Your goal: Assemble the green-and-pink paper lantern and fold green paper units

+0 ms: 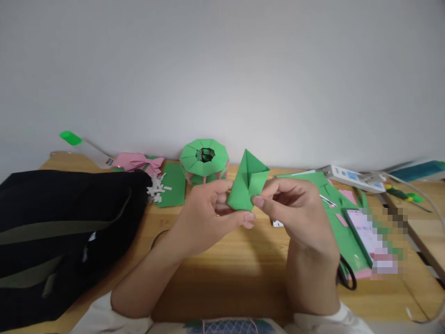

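Note:
Between my hands, above the wooden table, is a folded piece of green paper (239, 185) with a pointed top and an open flap on its right side. My left hand (208, 213) grips its lower left part, the thumb along the bottom edge and the fingers behind. On the right, my right hand (295, 204) pinches the lower right edge between thumb and index finger. Behind the paper, to the left, stands a round green and pink paper model (204, 160) with a hole in its top.
A black bag (62, 241) covers the table's left side. Near the wall lie pink folded paper (137, 162), white paper scraps (158, 188) and a green sheet (175, 185). To the right are green papers (347, 246), a phone (366, 232) and a power strip (354, 178) with a cable.

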`<action>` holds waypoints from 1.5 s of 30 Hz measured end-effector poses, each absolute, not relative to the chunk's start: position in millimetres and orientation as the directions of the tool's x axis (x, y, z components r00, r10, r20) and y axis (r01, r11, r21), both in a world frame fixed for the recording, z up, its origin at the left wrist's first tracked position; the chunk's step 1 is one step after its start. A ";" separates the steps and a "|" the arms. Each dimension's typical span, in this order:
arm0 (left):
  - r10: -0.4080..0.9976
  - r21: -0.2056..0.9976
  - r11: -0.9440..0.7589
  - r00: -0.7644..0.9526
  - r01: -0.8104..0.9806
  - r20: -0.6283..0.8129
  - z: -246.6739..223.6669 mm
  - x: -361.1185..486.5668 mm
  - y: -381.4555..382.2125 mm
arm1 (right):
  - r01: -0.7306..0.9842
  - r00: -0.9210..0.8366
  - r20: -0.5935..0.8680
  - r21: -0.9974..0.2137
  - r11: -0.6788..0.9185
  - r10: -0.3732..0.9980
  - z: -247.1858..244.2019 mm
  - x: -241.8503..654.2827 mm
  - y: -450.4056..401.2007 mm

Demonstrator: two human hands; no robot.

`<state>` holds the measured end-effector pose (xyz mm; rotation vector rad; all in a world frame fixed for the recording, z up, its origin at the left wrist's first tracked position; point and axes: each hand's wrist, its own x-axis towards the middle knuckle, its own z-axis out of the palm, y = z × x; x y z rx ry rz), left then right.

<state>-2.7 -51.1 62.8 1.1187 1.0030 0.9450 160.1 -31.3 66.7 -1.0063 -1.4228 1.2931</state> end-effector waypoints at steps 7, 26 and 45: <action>0.949 0.989 0.129 0.299 -0.071 -0.102 64.3 -6.5 -50.3 | 0.016 -0.313 0.105 -0.993 0.116 0.944 70.5 162.2 -32.2; 0.907 0.994 0.103 0.413 -0.025 -0.084 64.3 -4.8 -51.8 | 0.138 -0.419 -0.023 -0.990 0.039 0.908 78.9 179.0 -32.6; 0.928 0.991 0.089 0.370 -0.098 -0.047 65.7 -5.3 -53.6 | 0.132 -0.339 0.166 -0.966 0.222 0.926 73.2 168.5 -35.8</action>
